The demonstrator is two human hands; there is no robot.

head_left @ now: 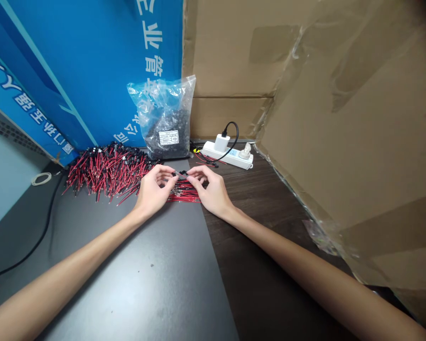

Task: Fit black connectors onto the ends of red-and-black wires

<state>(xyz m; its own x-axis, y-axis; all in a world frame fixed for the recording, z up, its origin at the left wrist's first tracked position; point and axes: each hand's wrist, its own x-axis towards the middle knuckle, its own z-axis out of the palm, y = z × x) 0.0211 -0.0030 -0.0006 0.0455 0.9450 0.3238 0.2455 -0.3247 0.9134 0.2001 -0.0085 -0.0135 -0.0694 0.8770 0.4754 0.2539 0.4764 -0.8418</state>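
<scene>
My left hand [156, 186] and my right hand [212, 189] meet at the back of the grey surface, each with thumb and forefinger pinched together. Small black plastic connectors [183, 174] show at the fingertips; their exact shape is too small to tell. Just below, between the hands, lies a neat layer of red and black wire leads [185, 195], partly covered by my fingers. To the left of my left hand spreads a big loose heap of similar red and black leads [104, 171] with black connector ends.
Behind the hands stands a clear plastic bag [166, 125] of small black parts with a white label. A white power strip [230, 156] with a plugged-in charger [222, 142] lies right of it. Cardboard walls [358, 142] and a blue printed panel [92, 61] enclose the table. A black cable [44, 237] runs at left.
</scene>
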